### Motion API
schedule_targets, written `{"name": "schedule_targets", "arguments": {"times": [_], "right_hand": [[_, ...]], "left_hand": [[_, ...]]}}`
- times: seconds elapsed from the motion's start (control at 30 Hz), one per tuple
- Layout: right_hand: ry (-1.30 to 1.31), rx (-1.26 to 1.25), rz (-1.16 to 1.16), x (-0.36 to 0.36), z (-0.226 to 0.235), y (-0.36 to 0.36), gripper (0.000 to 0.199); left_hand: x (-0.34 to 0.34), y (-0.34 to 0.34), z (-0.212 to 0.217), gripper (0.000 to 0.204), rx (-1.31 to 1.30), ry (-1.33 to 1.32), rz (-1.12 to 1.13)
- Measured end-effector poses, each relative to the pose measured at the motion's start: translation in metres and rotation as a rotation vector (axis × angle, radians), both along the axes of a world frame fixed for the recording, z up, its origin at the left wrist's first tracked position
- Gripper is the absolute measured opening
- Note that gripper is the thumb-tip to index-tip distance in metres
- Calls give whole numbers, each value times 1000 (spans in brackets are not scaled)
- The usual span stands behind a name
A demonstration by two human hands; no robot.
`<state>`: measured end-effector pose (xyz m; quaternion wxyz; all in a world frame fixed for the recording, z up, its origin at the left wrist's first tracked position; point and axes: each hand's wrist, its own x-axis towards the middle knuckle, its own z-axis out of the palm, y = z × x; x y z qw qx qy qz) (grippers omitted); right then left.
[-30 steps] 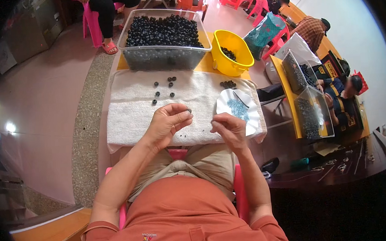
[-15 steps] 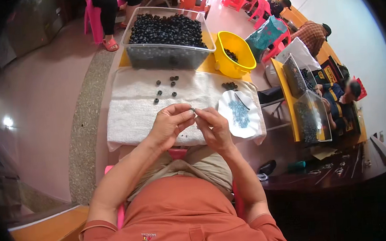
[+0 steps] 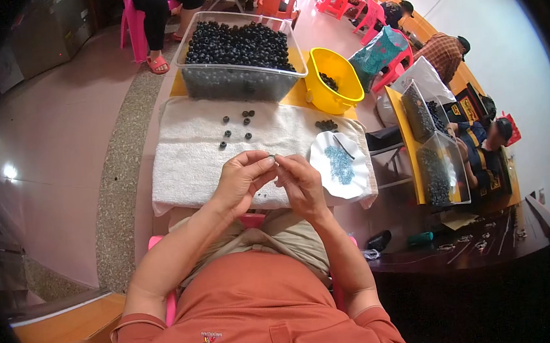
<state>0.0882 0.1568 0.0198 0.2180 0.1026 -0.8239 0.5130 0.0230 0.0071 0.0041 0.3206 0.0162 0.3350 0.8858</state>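
My left hand (image 3: 245, 176) pinches a small dark round piece (image 3: 272, 156) between thumb and fingertips, mostly covered by them. The fingertips of my right hand (image 3: 302, 181) press together against that piece; whatever they hold is too small to make out. Both hands are above a white towel (image 3: 192, 171). Several loose black round pieces (image 3: 246, 121) lie on the towel beyond my left hand. To the right of my right hand rests a white scalloped dish (image 3: 325, 144) with tiny pale-blue bits (image 3: 340, 165) and a thin dark stick (image 3: 343, 146) in it.
A clear plastic bin (image 3: 237, 85) full of black round pieces stands behind the towel, beside a yellow basket (image 3: 321, 95) with a few more. A small cluster of black pieces (image 3: 326, 125) sits above the dish. Other people work at tables (image 3: 408, 156) on the right.
My right hand has shifted slightly left, and its fingertips are closer to my left hand. The small dark piece is still held between them.
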Motion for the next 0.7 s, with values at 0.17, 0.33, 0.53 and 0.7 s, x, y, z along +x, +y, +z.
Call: {"name": "schedule_targets", "arguments": {"times": [0.17, 0.33, 0.53, 0.7], "right_hand": [[-40, -54, 28, 0, -2, 3, 27], [-154, -375, 75, 1, -8, 9, 17], [-126, -411, 56, -4, -4, 22, 10], [-215, -431, 139, -4, 7, 26, 10]], "left_hand": [[1, 0, 2, 11, -12, -12, -4], [2, 0, 4, 12, -25, -12, -24], [8, 2, 8, 12, -51, -18, -83], [8, -1, 10, 9, -55, -7, -127]]}}
